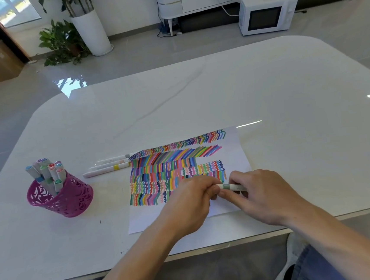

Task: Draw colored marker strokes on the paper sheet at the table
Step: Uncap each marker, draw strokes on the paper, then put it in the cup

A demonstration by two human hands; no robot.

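Above the near part of the paper (237, 155) on the table (289, 107), our left hand (192, 203) pinched one end of the marker (231, 186), probably its cap. Our right hand (259, 196) curled round the barrel. We judged a straight, steady pull best, tip clear of the finished strokes.

My left hand (190, 203) and right hand (260, 194) meet in front of me, fingers curled, both pinching the same marker (230, 187).
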